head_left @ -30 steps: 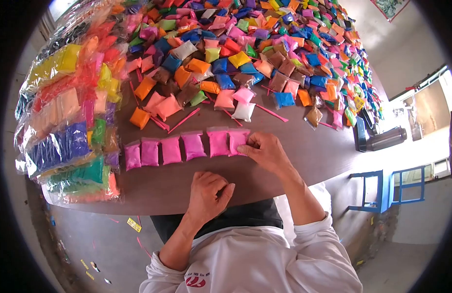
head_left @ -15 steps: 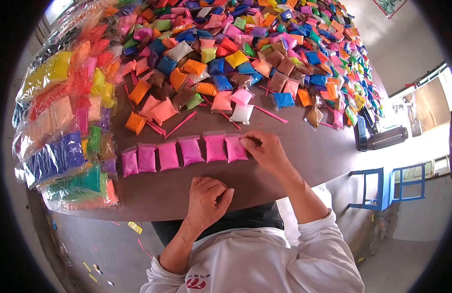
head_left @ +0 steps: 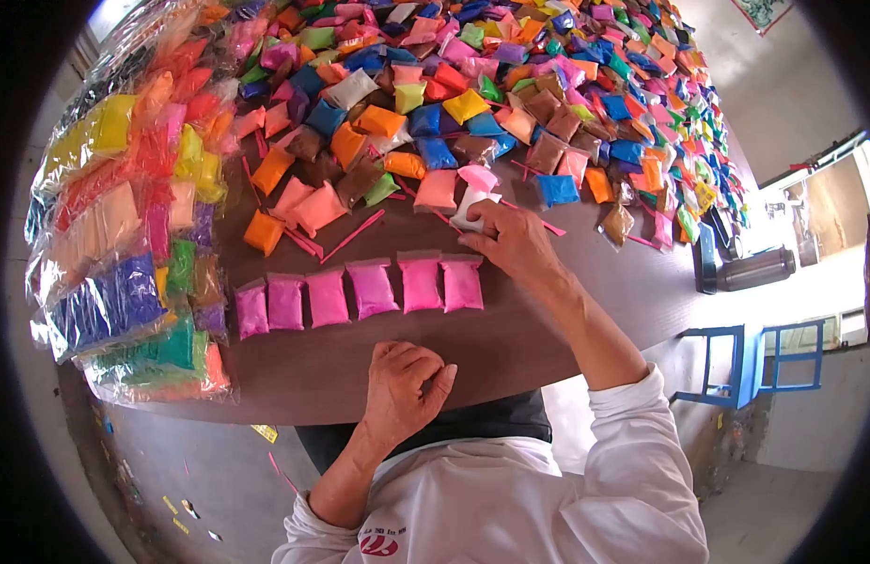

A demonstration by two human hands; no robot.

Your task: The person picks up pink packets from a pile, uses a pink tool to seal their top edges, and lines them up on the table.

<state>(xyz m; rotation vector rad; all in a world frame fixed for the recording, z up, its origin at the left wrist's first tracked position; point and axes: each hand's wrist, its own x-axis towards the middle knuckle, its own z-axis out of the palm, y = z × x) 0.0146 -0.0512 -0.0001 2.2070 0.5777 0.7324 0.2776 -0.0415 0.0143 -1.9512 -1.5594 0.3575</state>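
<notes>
Several pink packets (head_left: pixel 329 298) lie side by side in a row on the brown table (head_left: pixel 303 376). Beyond the row's right end, my right hand (head_left: pixel 515 246) has its fingers bent on a small white packet (head_left: pixel 473 207), covering its lower right part. A light pink packet (head_left: pixel 477 178) touches the white one from behind. My left hand (head_left: pixel 407 390) is loosely curled near the table's front edge, below the row, with nothing visible in it.
A large heap of coloured packets (head_left: pixel 463 108) spreads over the back, with pink sticks (head_left: pixel 352 236) at its near side. Clear bags of sorted packets (head_left: pixel 106 301) are stacked at left. A dark flask (head_left: pixel 756 270) and a blue chair (head_left: pixel 750 367) stand at right.
My right hand has left the rightmost pink packet of the row and moved back to the white packet. My left hand stays curled in nearly the same place.
</notes>
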